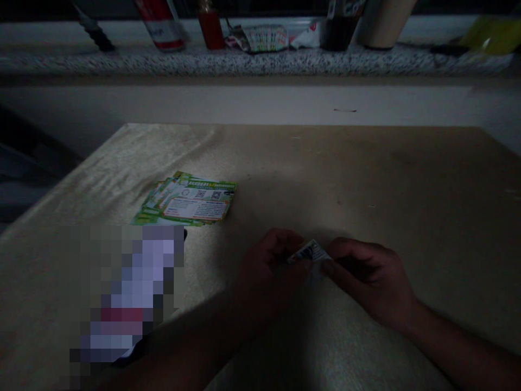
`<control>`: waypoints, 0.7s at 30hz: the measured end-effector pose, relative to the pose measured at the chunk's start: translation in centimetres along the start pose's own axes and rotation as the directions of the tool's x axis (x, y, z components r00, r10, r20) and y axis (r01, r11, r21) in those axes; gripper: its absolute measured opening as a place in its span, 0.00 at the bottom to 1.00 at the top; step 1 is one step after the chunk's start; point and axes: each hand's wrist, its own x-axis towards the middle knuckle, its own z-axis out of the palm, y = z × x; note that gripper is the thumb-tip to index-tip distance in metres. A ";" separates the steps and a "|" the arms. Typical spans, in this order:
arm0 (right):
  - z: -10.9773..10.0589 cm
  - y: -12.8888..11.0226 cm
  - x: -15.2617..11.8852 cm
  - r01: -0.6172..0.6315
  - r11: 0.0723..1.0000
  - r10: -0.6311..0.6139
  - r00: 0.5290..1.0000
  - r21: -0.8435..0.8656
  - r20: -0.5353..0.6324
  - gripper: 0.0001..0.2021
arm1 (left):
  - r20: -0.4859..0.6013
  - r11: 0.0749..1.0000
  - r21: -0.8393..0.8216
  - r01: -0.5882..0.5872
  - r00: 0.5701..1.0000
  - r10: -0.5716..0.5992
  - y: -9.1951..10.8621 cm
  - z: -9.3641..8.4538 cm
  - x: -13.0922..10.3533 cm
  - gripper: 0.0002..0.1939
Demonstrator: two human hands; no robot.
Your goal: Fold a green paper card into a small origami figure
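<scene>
Our left hand [271,271] and right hand [380,277] pinch a small paper [316,248] above the bench [366,174]. We see green papers [197,203] piled farther left.

From the paper [313,250], passage is possible toward one o'clock; leaflets [195,202] obstruct at ten, a pixelated object [140,288] at nine.

I've got one head-worn feed, looking from above the near side of the broad beige table [407,190] with a creased, faintly shiny top. Faces forward and down. Near enough that the table fills most of my view, its near edge cropped. Bare left hand [271,266] and bare right hand [376,274] sit low, over the table's near part. Black-and-white speckled stone sill [260,64], beyond the table's far edge, lies farther off.
</scene>
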 end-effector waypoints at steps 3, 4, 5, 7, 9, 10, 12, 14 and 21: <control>0.1 -0.3 0.1 -0.001 1.000 0.001 1.000 -0.016 0.004 0.06 | 0.011 1.000 -0.011 -0.010 1.000 0.010 0.2 0.1 0.0 0.12; 0.2 -0.3 0.1 0.000 1.000 0.000 1.000 -0.020 0.001 0.06 | 0.012 1.000 -0.014 -0.009 1.000 0.009 0.2 0.2 0.0 0.12; 0.2 -0.4 0.2 0.002 1.000 -0.002 1.000 -0.022 -0.004 0.06 | 0.010 1.000 -0.018 -0.003 1.000 0.003 0.3 0.2 0.0 0.12; 0.1 -0.3 0.2 0.013 1.000 -0.013 1.000 -0.019 -0.008 0.06 | 0.003 0.999 -0.035 0.016 1.000 -0.016 0.4 0.3 0.0 0.12; -0.1 -0.1 0.1 0.026 1.000 -0.026 1.000 0.004 0.012 0.05 | 0.010 0.997 -0.067 0.033 0.999 -0.032 0.5 0.2 0.0 0.12; -0.2 0.0 0.0 0.031 0.999 -0.032 0.999 0.022 0.030 0.06 | 0.024 0.995 -0.089 0.038 0.999 -0.036 0.5 0.2 0.0 0.12; -0.5 0.2 -0.1 0.038 0.997 -0.042 0.997 0.064 0.062 0.07 | 0.056 0.986 -0.153 0.059 0.997 -0.051 0.6 0.0 0.0 0.13; -0.7 0.3 -0.2 0.037 0.994 -0.044 0.997 0.103 0.061 0.08 | 0.111 0.967 -0.239 0.093 0.992 -0.068 0.6 -0.3 0.1 0.16; -0.6 0.4 -0.1 0.149 0.984 -0.159 0.982 0.094 0.103 0.17 | 0.401 0.861 -0.393 0.325 0.902 -0.157 -0.3 -0.8 0.7 0.21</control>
